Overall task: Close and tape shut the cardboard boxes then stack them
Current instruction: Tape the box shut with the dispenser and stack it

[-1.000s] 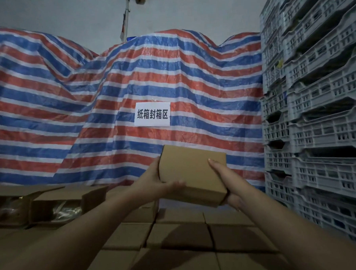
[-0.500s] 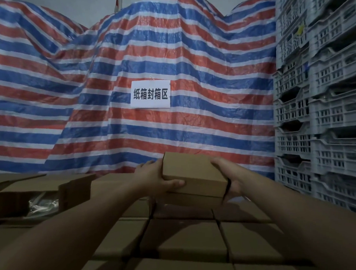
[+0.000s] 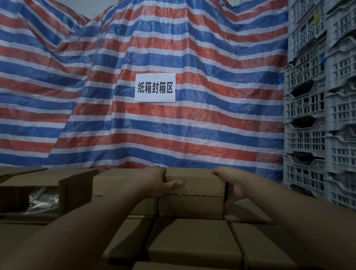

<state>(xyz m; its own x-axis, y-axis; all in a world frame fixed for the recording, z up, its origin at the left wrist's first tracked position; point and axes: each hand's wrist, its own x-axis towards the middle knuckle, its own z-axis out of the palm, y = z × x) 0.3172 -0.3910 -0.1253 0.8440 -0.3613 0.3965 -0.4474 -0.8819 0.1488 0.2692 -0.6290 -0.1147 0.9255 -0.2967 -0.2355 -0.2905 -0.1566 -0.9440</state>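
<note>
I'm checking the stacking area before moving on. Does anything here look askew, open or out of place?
One thing: the open box at far left lies with its flaps apart and clear plastic showing inside, unlike the closed boxes around it. The held box, gripped by the left hand and right hand, sits squarely.

Dim down low: the stacked boxes (image 3: 191, 239) sit in heavy shadow. Brighter above, soft light on the striped tarp (image 3: 168, 42). Wide-angle bend curves the crates (image 3: 336, 106) at the right edge; slight softness throughout.
</note>
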